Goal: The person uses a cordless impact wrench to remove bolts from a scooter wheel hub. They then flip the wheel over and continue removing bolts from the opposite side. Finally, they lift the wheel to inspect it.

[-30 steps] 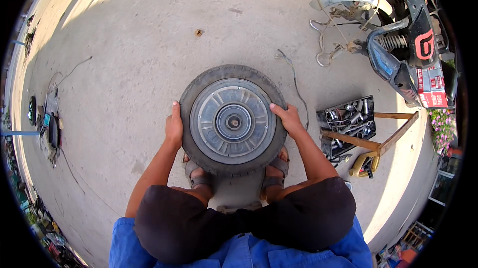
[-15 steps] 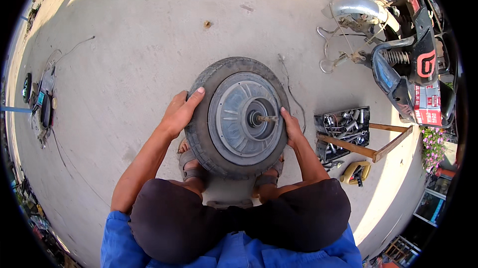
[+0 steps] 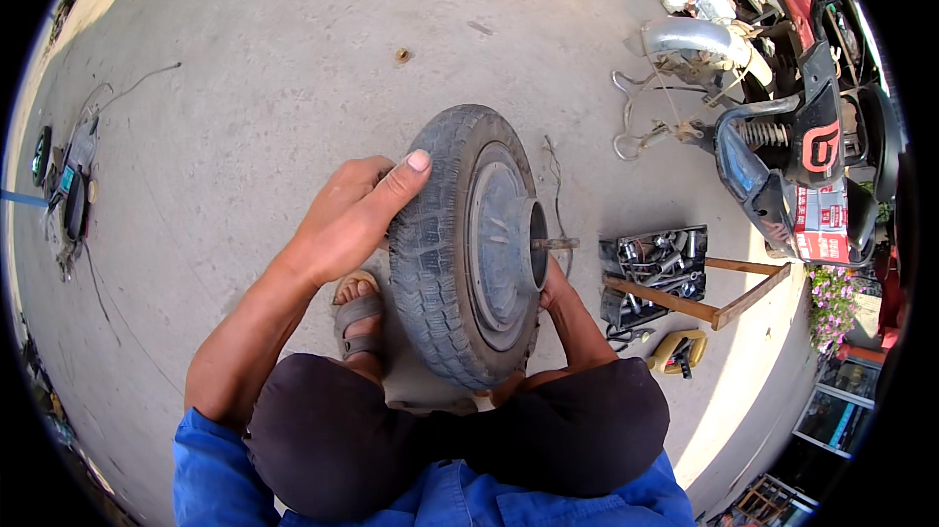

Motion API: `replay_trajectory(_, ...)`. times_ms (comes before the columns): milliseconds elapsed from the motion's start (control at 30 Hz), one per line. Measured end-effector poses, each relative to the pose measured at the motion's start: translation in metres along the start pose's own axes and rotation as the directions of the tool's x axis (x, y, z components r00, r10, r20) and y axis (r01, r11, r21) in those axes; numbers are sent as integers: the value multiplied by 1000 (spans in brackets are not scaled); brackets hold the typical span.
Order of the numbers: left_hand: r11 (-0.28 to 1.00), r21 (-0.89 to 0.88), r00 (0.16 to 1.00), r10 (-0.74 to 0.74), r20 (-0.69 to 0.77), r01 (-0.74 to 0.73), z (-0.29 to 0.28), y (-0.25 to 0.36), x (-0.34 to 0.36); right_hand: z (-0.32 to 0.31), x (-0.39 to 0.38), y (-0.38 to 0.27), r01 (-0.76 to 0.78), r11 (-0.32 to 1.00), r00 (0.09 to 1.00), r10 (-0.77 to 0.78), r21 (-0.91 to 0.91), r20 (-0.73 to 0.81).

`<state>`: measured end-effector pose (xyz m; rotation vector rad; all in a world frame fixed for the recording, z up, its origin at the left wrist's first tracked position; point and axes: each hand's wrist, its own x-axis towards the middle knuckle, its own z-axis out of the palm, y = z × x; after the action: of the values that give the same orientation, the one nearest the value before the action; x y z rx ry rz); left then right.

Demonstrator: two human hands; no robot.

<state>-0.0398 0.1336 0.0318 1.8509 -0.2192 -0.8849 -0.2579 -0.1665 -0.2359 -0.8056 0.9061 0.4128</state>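
Between my knees stands a motor wheel with a worn black tyre (image 3: 435, 263), its grey hub (image 3: 501, 243) facing right. A metal axle (image 3: 558, 244) sticks out of the hub's round collar. My left hand (image 3: 347, 209) grips the tyre from the left, thumb on the tread and fingers curled down behind its edge. On the other side my right hand (image 3: 556, 284) holds the wheel low beside the collar; most of its fingers are hidden behind the hub.
To the right lie a black tray of sockets and tools (image 3: 652, 277), a wooden frame (image 3: 719, 314) and a yellow roll-shaped item (image 3: 678, 353). A partly stripped scooter (image 3: 782, 140) stands beyond. Loose wire (image 3: 556, 175) lies near the wheel; cables and parts (image 3: 78, 175) lie far left.
The wheel has turned from hub facing up to standing more upright, hub facing right. My left hand has risen slightly with the tyre; my right hand has moved lower, partly behind the hub.
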Motion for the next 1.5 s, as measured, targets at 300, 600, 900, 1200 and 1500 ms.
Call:
replay_trajectory(300, 976, -192, 961, -145, -234, 101, -6, -102, 28, 63, -71, -93, 341, 853, 867, -448, -395, -217)
replay_trajectory(600, 947, -267, 916, -261, -304, 181, 16, -207, 72, 44, -2, -74, 294, 847, 863, -434, -442, -257)
replay_trajectory(900, 956, -281, 917, -189, -352, 89, 14, -208, 59, 49, -16, -78, 315, 712, 794, -560, -628, -237)
replay_trajectory(1200, 932, -358, 926, -181, -330, 55, 17, -212, 58, 67, -32, -93, 328, 700, 791, -571, -634, -221)
replay_trajectory(1500, 960, -278, 913, -154, -379, 47, 6, -219, 86, 51, 15, -83, 293, 621, 753, -619, -727, -224)
